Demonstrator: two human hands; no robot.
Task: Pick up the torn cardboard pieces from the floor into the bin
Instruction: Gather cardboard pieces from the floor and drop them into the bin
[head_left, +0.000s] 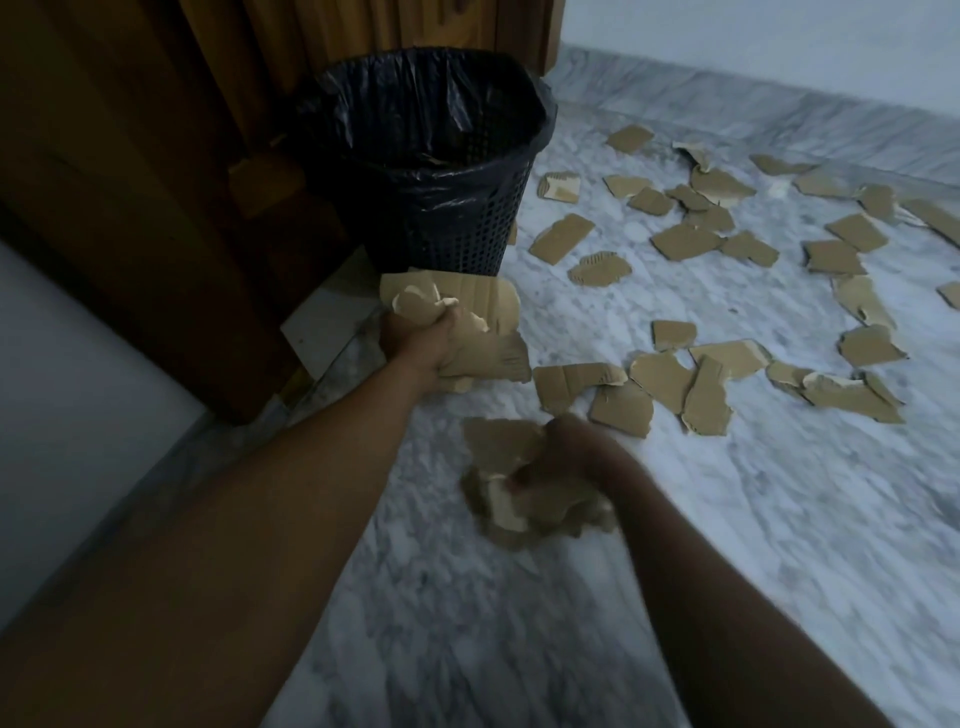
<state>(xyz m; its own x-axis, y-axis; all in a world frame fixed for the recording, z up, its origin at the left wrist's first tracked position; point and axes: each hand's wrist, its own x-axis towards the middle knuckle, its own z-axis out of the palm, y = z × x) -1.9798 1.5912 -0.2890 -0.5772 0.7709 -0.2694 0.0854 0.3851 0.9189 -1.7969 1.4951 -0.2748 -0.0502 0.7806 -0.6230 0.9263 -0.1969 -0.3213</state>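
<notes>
My left hand (415, 345) is stretched out ahead, fingers (445, 318) clenched around a wad of cardboard (488, 338): several torn brown sheets bunched together, some showing a paler peeled face. That wad sits just in front of the bin (431, 156) and below its rim, near the base of the basket wall.

My right hand (566, 462) is nearer to me and blurred. Its fingers are closed on a second bundle (498, 452) of torn pieces, which hangs under and to the left of the hand. I cannot tell whether the lowest bits touch the floor (727, 519).

The bin is a dark mesh basket lined with a black bag (540, 119) folded over the rim. It stands upright against a wooden door (130, 156) at the edge of the marble floor. Something pale lies deep inside it, but it is too dim to make out.

Many loose pieces (685, 241) lie scattered flat on the floor to the right of the bin, running out toward the skirting (779, 104) along the far wall. A tighter cluster (675, 384) lies just beyond my right hand, several sheets overlapping one another. One strip (561, 237) rests close to the bin's right side, apart from it.
</notes>
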